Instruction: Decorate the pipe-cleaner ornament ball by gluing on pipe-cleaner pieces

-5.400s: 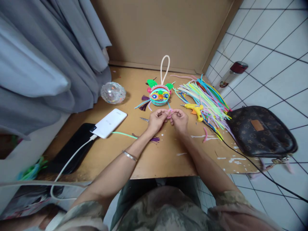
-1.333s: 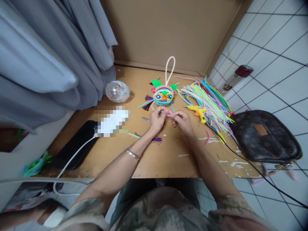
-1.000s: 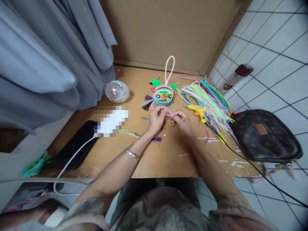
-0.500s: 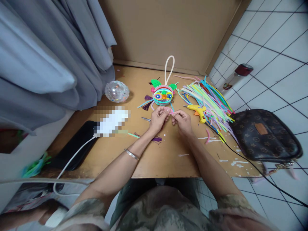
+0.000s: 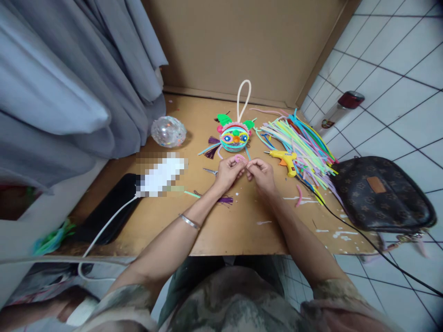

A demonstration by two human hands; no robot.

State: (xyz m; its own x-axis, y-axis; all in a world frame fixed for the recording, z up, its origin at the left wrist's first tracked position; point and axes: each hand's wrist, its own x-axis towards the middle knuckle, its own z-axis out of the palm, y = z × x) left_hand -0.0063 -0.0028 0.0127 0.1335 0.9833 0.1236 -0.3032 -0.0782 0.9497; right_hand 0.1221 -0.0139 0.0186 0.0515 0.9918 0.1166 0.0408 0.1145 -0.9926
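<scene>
A short pink pipe cleaner (image 5: 239, 157), bent into a curl, is pinched between the fingers of my left hand (image 5: 227, 174). My right hand (image 5: 262, 175) meets it from the other side, thumb and fingers pressed together at the strip's end; the fingers partly hide that end. Just beyond both hands sits a colourful lion-face ornament (image 5: 234, 138) with green ears, blue eyes and a white loop (image 5: 243, 99) standing up from it. Small scissors (image 5: 210, 171) lie partly under my left hand, and a purple tassel (image 5: 224, 200) is beside my left wrist.
A yellow glue gun (image 5: 284, 160) lies right of my hands, its black cord running to the lower right. Behind it spreads a pile of pipe cleaners (image 5: 297, 143). A brown handbag (image 5: 384, 193), a clear ball (image 5: 168, 132) and a black case (image 5: 107, 212) stand around.
The pink pipe cleaner now shows as a curl above my left fingers, where it ran between the hands before. My right hand has shifted slightly left, closer to my left.
</scene>
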